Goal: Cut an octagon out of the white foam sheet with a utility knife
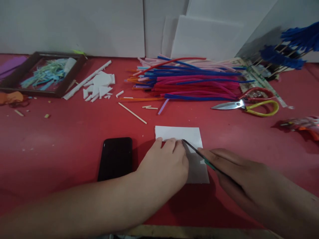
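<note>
A white sheet of paper [183, 132] lies on the red table in front of me. My left hand [166, 159] presses on its left part, palm down, fingers bent and close together; nothing shows in its grip. In my right hand [236, 172] is a thin dark blade with a green handle [209, 164], held at a slant. The blade's tip touches or hovers just over the paper, right beside my left fingertips. Beneath my left hand, part of the sheet is hidden.
A black phone [116, 157] lies left of my left hand. Scissors [229, 105] rest behind my right hand. Farther back are pipe cleaners [196, 83], white scraps [99, 85], a brown frame [61, 89] and a wooden stick [132, 113]. Blue fringed pieces [301, 36] stand back right.
</note>
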The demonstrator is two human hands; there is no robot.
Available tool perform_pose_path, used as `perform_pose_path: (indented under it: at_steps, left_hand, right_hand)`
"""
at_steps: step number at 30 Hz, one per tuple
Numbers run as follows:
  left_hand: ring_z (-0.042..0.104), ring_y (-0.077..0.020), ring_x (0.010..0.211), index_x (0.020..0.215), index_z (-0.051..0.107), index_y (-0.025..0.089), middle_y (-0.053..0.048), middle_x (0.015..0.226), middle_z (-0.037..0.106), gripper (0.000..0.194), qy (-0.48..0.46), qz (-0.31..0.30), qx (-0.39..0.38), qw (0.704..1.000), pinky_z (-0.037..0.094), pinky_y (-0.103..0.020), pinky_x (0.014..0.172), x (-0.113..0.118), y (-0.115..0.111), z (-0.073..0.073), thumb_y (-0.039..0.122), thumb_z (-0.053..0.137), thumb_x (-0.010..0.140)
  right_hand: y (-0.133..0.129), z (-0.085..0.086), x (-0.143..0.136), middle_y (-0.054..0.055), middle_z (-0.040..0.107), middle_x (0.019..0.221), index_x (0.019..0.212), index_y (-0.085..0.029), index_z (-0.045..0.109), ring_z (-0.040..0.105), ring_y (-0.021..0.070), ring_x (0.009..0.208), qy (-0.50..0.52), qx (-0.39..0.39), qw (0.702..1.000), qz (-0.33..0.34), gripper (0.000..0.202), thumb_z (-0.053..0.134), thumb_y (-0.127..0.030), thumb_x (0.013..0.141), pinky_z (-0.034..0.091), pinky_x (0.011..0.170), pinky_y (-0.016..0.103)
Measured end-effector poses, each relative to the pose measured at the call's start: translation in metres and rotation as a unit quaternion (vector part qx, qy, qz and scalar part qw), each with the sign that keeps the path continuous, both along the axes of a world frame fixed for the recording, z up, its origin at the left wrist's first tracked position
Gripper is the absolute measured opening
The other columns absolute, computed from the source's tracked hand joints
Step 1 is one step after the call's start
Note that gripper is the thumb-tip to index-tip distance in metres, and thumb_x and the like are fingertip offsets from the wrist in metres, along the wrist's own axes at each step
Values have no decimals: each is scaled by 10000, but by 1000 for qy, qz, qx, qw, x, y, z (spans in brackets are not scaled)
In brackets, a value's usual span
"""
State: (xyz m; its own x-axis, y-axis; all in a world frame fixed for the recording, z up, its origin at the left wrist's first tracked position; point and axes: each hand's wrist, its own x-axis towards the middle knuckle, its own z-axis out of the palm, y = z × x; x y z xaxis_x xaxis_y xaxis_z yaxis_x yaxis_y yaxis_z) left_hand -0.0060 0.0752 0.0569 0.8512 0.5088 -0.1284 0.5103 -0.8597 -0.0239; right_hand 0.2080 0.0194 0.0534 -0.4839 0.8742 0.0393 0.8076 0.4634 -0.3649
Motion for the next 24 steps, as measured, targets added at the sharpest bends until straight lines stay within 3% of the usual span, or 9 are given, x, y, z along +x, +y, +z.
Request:
perform_pose_path:
  at_steps: [2, 7, 13, 19, 24]
  left_hand:
    - [662, -310, 1180, 1268, 691, 110, -170, 1339, 684, 302, 7, 0, -8, 1000, 596, -441, 881, 1, 0, 2, 172, 611, 984]
    - [629, -310, 1258, 1337, 646, 98, -173, 1409, 641, 346, 49, 21, -26, 998, 592, -471, 944, 4, -1, 8, 144, 552, 1007]
    - [622, -310, 1281, 1344, 637, 94, -165, 1419, 635, 343, 48, 18, -23, 998, 596, -485, 949, 2, -1, 7, 179, 558, 1020]
    - [655, -307, 1241, 1284, 675, 82, -170, 1379, 663, 314, 31, 10, -4, 999, 606, -456, 914, 1, 4, 7, 198, 602, 1002]
    - [652, -290, 1249, 1312, 664, 115, -132, 1395, 659, 332, 25, 20, 4, 999, 607, -448, 906, -1, 2, 5, 207, 631, 995]
  right_hand:
    - [2, 2, -2, 80, 747, 1275, 1556, -300, 476, 732, 324, 1113, 1, 11, 1000, -7, 684, 441, -89, 906, 632, 932, 488]
    - [12, 7, -6, 118, 773, 1201, 1509, -236, 538, 769, 290, 992, -18, 21, 998, 63, 659, 419, -66, 883, 660, 825, 434]
    - [16, 13, -6, 104, 802, 1059, 1396, -180, 635, 782, 214, 852, 5, 23, 999, 43, 576, 376, -44, 900, 656, 717, 310]
    - [16, 9, 7, 89, 763, 1250, 1424, -255, 625, 755, 286, 1028, -40, -6, 997, 59, 632, 470, -65, 841, 658, 844, 426]
    - [16, 10, 6, 95, 789, 1182, 1369, -223, 671, 774, 281, 960, -54, 5, 997, 59, 567, 450, -85, 865, 664, 795, 415]
